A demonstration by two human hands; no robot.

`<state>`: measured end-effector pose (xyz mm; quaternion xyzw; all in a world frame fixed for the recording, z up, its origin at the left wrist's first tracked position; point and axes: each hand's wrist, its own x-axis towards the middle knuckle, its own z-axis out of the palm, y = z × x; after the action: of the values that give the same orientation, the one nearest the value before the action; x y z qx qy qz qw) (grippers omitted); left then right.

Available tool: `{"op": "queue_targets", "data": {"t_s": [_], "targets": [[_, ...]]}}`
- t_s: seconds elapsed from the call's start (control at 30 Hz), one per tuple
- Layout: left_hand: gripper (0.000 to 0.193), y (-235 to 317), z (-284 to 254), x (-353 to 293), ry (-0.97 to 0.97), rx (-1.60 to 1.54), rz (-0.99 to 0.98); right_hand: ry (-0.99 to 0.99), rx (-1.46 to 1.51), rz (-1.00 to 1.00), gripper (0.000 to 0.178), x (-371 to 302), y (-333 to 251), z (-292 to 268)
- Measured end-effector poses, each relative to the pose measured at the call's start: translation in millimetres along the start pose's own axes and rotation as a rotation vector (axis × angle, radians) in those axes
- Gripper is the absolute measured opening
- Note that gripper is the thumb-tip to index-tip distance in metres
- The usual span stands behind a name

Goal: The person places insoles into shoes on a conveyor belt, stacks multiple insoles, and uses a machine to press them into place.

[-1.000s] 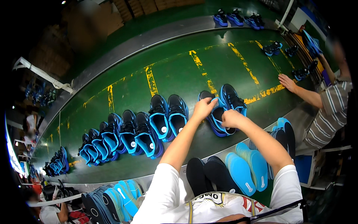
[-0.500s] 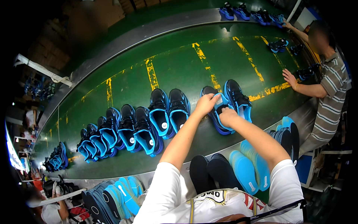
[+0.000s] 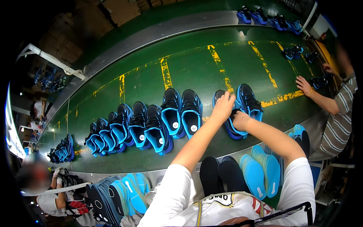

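Head view: shoe [image 3: 233, 130] lies under left hand [image 3: 224, 106], right hand [image 3: 241, 121] at opening.

R fingers [image 3: 236, 122] part. hidden in shoe [image 3: 230, 127]; lwr-L co-worker's head [image 3: 34, 174] blurred.

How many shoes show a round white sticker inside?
4, in the row left of the left hand: the nearest shoe, second shoe, third shoe and fourth shoe. Others may be hidden.

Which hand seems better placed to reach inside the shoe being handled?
Probably the right hand: it is right at the opening of the shoe, whereas the left hand is farther forward, over the shoe's front.
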<state>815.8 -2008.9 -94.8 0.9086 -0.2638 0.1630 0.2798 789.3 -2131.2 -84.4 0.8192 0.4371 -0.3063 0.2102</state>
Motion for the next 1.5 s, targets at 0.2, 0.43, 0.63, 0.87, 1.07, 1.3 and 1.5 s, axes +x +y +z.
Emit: {"op": "queue_targets", "data": {"t_s": [0.2,0.43,0.63,0.87,1.07,1.3,1.5], "targets": [[0.038,17.2,-12.7,3.3,-0.158,0.018,-0.034,0.003,0.495,0.068,0.064,-36.4,-5.2,-26.3],[0.041,15.5,8.9,-3.2,-0.188,0.095,-0.075,0.049,0.597,0.224,0.087,1.1,-8.7,-15.6],[0.042,6.3,-0.9,-1.7,-0.252,-0.021,-0.096,0.026,0.512,0.137,0.078,-32.6,-21.1,-4.6],[0.026,8.5,-5.9,12.7,-0.45,0.17,-0.001,-0.108,0.479,0.195,0.075,-39.6,-28.5,-15.0],[0.024,18.2,5.2,-2.5,-0.347,0.611,0.224,0.812,0.506,0.34,0.061,-73.3,-70.0,22.7],[0.015,10.7,-7.2,-4.8,-0.315,0.587,0.495,0.655,0.956,0.461,0.041,-194.5,-201.4,44.6],[0.014,20.9,-28.6,8.0,-0.334,0.533,0.482,0.632,0.783,0.669,0.046,-204.9,-235.4,70.6]]}}
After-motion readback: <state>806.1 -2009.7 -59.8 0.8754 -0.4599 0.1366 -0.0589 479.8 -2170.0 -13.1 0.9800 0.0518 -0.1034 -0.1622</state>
